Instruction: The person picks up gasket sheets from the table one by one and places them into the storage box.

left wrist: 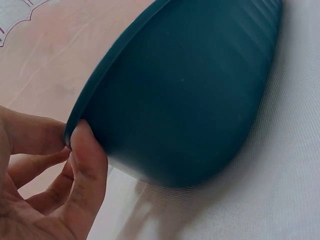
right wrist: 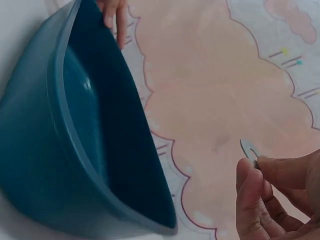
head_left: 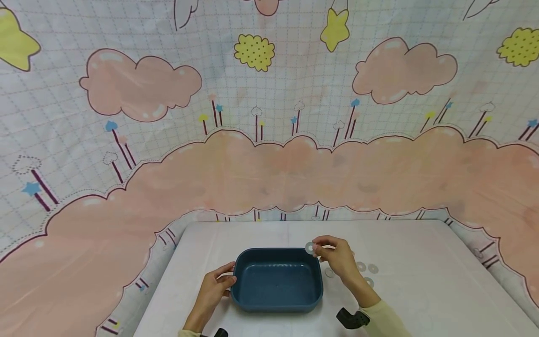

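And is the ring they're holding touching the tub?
Apart. The right wrist view shows the ring pinched in the right hand, with pink backdrop between it and the blue tub.

From here the tub is wide open up top; walls block sideways, left hand hogs the left end.

We saw the left grip hold a dark blue basin at its left end, on the pale surface. The right grip pinched a flat grey ring at the basin's far right corner; we could not tell whether the two touched. Loose rings lay to the right, one partly behind the right forearm. Beyond, we saw a cloth printed with pink clouds.
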The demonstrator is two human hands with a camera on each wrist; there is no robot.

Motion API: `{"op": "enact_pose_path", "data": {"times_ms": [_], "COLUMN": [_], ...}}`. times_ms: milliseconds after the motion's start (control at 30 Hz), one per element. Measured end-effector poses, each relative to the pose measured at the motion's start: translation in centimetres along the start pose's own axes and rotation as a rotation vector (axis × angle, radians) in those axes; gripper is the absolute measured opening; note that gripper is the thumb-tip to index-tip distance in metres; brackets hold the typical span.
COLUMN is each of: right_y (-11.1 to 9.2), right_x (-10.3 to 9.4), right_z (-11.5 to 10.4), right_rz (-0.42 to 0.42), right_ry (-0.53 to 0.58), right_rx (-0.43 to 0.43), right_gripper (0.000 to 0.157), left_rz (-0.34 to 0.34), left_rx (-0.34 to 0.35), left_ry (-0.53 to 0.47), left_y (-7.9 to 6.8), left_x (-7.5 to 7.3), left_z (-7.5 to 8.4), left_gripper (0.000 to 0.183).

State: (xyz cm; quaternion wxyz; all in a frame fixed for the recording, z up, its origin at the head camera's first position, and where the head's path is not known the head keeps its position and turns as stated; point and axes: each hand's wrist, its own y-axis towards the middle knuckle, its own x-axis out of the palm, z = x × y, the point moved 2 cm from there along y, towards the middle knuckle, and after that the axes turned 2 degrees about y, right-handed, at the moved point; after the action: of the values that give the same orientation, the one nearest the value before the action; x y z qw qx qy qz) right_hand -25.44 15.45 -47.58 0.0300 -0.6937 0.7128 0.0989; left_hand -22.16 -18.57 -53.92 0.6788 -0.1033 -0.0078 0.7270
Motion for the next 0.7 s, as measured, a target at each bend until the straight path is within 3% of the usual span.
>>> {"op": "enact_pose_path", "data": {"times_ms": [700], "right_y": [0.4], "right_x": [6.2], "right_z": [-0.2], "right_rz": [-0.223], "right_ry": [0.199], "right_rx": [0.076], "right_gripper": [0.023], "left_rz": [0.016], "left_rx": [-0.016], "left_ry": [0.012], "left_y": [0.4], "left_x": [0.3], "left_z": [0.1], "left_gripper": [0.048]}}
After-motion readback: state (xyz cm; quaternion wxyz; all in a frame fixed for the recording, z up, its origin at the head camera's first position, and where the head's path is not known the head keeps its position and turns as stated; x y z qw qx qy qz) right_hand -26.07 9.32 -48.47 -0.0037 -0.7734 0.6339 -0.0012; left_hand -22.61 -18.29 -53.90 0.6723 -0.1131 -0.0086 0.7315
